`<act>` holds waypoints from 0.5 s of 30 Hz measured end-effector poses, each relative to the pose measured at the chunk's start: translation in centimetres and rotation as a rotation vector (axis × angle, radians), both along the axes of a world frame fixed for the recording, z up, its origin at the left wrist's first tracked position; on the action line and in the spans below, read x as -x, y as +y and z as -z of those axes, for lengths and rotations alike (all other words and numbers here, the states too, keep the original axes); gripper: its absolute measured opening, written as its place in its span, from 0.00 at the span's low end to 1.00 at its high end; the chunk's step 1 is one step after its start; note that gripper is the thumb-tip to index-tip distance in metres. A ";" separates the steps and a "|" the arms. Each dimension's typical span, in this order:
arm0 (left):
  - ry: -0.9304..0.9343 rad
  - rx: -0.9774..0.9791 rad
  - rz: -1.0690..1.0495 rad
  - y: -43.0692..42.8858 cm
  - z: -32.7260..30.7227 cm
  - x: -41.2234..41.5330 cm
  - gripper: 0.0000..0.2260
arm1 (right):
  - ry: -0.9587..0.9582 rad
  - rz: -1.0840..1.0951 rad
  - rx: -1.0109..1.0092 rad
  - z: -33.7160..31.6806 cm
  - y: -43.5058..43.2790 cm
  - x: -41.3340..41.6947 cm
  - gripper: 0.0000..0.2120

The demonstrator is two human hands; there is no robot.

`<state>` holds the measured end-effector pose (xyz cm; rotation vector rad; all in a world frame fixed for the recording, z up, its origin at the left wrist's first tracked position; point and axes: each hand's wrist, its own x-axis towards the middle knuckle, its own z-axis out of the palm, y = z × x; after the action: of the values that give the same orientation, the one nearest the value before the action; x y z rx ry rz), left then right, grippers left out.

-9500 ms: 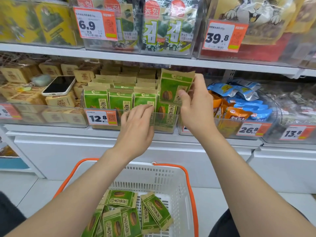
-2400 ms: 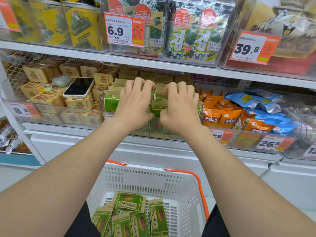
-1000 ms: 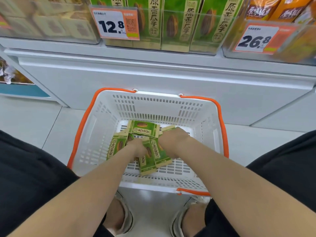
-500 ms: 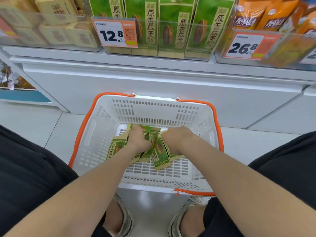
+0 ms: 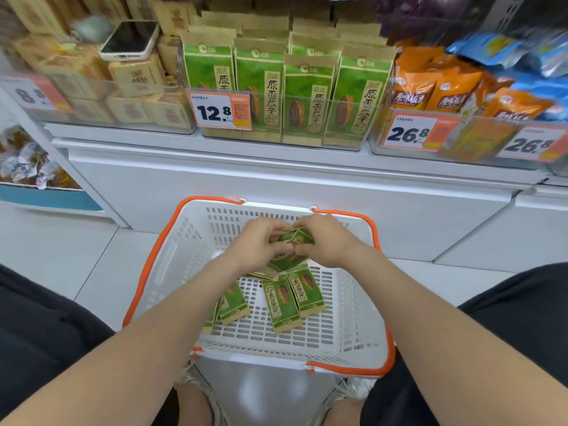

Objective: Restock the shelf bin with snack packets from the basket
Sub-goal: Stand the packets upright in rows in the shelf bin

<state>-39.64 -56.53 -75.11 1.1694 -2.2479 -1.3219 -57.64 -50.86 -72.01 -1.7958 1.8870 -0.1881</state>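
A white basket with orange handles (image 5: 353, 302) sits on the floor between my knees. Several green snack packets (image 5: 282, 305) lie flat on its bottom. My left hand (image 5: 258, 244) and my right hand (image 5: 325, 238) are together above the basket, both gripping a small bunch of green packets (image 5: 296, 239) lifted off the pile. How many packets are in the bunch is hidden by my fingers. On the shelf above, the clear bin (image 5: 353, 112) with the 12.8 price tag holds rows of the same green packets standing upright.
A phone (image 5: 130, 40) lies on tan boxes in the bin to the left. Orange and blue bags (image 5: 445, 90) fill the bin to the right, tagged 26.8. A white cabinet front (image 5: 276, 179) stands behind the basket. Pale floor tiles lie on both sides.
Both hands have risen from the basket bottom with a bunch of green packets held between them. The view has tilted up, showing more of the shelf bins.
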 end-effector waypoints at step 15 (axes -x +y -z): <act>0.427 0.036 -0.351 -0.9 -6.7 1.0 0.04 | -0.683 0.357 0.200 -4.5 -0.5 0.0 0.04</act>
<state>-40.65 -57.41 -68.38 1.0838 -1.6725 -1.2411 -57.62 -51.36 -67.48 -1.2488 1.6837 -1.0086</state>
